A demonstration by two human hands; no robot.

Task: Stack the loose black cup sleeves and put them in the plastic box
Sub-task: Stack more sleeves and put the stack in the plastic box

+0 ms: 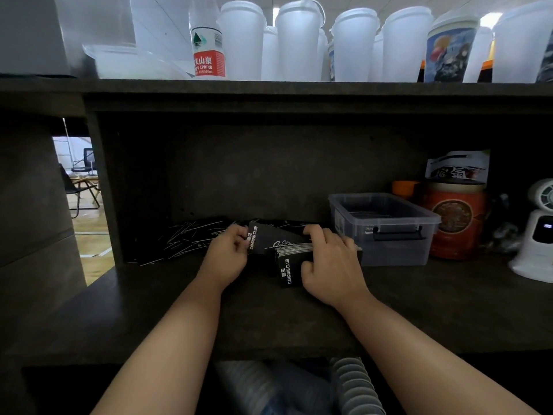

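Note:
My right hand point(329, 265) grips a thick stack of black cup sleeves point(288, 269) printed "CAMPING CLUB", held just above the dark shelf. In my left hand point(229, 250) is a single black sleeve point(266, 239), its right end touching the stack's top. More loose black sleeves point(191, 239) lie scattered against the back wall to the left of my hands. The clear plastic box point(386, 232) with a black latch stands just right of my right hand; something dark lies at its bottom.
A red canister point(454, 223) and a white device point(535, 235) stand right of the box. The upper shelf point(269, 88) holds white lidded cups and a water bottle point(208, 43). Stacked cups point(353, 387) sit below the shelf's front edge.

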